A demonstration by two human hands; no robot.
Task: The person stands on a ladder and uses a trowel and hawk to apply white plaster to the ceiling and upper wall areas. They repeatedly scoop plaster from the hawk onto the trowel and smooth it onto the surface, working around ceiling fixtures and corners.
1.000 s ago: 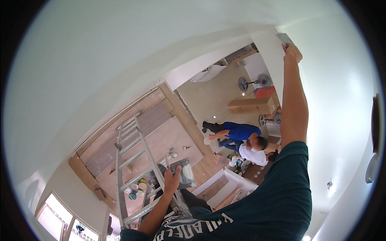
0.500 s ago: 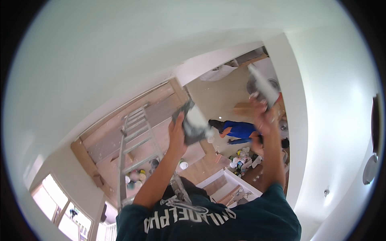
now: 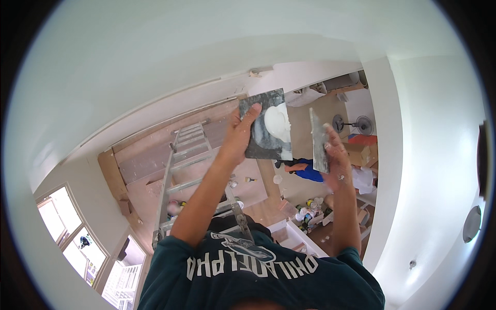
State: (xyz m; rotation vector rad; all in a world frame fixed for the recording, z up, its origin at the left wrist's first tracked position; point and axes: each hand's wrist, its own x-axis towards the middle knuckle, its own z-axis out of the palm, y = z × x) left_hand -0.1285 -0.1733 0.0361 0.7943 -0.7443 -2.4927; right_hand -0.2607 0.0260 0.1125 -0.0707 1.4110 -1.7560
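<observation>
Holding a dark board (image 3: 266, 151) with white paste (image 3: 278, 124) in the left hand (image 3: 238, 137), gripping a gray scraper (image 3: 319, 147) in the right hand (image 3: 339, 157).

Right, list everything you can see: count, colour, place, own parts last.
board: 1, dark, in left hand
paste: 1 mound, white, on board
scraper: 1, grey, in right hand
ladder: 1, silver, left of centre
brush: 1, yellowish, on floor
fan: 1, grey, upper right
carton: at least 1, brown, right
person: 1, blue top, behind scraper
second person: 1, white top, right
containers: several, mixed colours, right of centre
window: at least 1, bright, lower left
wall: 1, white, right
shirt: 1, dark green, bottom
left hand: 1, bare, centre
right hand: 1, bare, centre
</observation>
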